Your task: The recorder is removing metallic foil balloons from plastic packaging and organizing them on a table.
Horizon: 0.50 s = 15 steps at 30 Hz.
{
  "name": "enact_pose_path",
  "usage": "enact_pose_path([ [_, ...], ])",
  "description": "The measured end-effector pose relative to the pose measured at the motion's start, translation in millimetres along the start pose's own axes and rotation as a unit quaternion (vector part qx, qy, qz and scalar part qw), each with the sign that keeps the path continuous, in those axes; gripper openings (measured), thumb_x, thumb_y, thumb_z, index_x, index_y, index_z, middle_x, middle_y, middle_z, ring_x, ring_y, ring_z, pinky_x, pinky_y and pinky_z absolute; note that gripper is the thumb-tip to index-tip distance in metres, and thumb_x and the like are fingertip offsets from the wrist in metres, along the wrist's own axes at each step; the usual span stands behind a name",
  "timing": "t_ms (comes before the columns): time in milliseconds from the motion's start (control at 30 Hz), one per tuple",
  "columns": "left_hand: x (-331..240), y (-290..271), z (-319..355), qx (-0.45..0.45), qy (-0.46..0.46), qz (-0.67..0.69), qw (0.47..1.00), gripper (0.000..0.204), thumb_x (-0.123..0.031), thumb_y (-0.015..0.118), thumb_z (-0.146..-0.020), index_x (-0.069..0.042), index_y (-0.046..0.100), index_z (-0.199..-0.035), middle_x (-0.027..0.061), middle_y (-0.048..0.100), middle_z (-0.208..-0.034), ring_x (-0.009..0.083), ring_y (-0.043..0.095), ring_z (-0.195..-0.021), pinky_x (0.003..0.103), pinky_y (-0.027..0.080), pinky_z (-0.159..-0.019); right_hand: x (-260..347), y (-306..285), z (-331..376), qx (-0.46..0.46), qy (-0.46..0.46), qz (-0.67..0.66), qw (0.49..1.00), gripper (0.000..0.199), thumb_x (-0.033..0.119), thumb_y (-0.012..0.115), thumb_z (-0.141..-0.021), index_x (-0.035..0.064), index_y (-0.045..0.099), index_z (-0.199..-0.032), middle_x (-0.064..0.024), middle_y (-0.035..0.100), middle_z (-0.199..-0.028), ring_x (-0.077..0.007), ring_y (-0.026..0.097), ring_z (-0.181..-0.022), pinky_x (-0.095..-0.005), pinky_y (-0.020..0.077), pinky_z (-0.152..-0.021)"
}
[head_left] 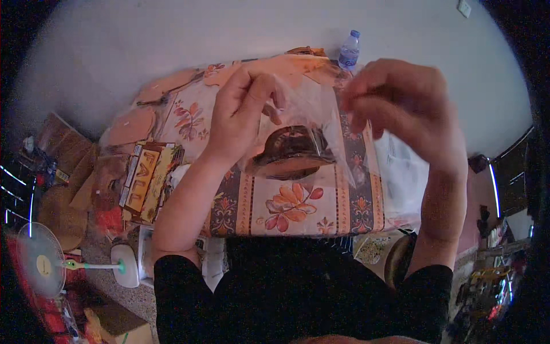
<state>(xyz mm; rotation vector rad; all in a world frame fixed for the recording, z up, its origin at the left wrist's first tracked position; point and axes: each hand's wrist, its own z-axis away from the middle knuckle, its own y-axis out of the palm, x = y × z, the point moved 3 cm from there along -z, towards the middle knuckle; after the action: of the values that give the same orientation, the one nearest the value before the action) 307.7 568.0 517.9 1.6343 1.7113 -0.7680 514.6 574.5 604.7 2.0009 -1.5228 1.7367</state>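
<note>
A clear plastic bag (298, 109) hangs over the table in front of me. Inside or behind its film shows a dark brown arched piece (292, 140) with a flat, lighter brown lower part; its kind is unclear. My left hand (246, 103) pinches the bag's upper left edge between thumb and fingers. To the right of the bag, my right hand (395, 103) is raised with its fingers curled together, partly smeared by motion. Clear film shows just below those fingertips, but what they hold cannot be made out.
A patterned cloth (289, 209) covers the table. Orange-brown flat pieces (133, 126) lie along its left and far sides. A printed box (143, 180) lies at left, a water bottle (349, 51) stands far back, and clear plastic (401, 172) lies right. A fan (43, 261) stands lower left.
</note>
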Motion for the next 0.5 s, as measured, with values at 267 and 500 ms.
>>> enact_pose_path([
  [267,-6,13,10,0.016,0.002,-0.004,1.0,0.016,-0.017,0.046,-0.097,-0.003,0.051,-0.09,0.0025,0.055,-0.074,0.0073,0.053,-0.064,0.023,0.046,-0.057,-7,19,19,-0.021,-0.183,0.275,0.944,0.017,-0.006,0.065,-0.074,-0.001,0.059,-0.089,-0.0089,0.058,-0.097,-0.0106,0.056,-0.066,-0.0217,0.0446,-0.052],
  [500,-6,16,18,0.021,0.06,-0.006,0.998,0.016,-0.016,0.045,-0.097,-0.003,0.051,-0.09,0.0012,0.053,-0.072,0.0053,0.05,-0.062,0.021,0.042,-0.055,-25,12,31,-0.128,-0.105,0.283,0.945,0.047,0.0,0.073,-0.067,0.0031,0.051,-0.109,-0.0084,0.051,-0.107,-0.0109,0.052,-0.062,-0.0221,0.0429,-0.051],
])
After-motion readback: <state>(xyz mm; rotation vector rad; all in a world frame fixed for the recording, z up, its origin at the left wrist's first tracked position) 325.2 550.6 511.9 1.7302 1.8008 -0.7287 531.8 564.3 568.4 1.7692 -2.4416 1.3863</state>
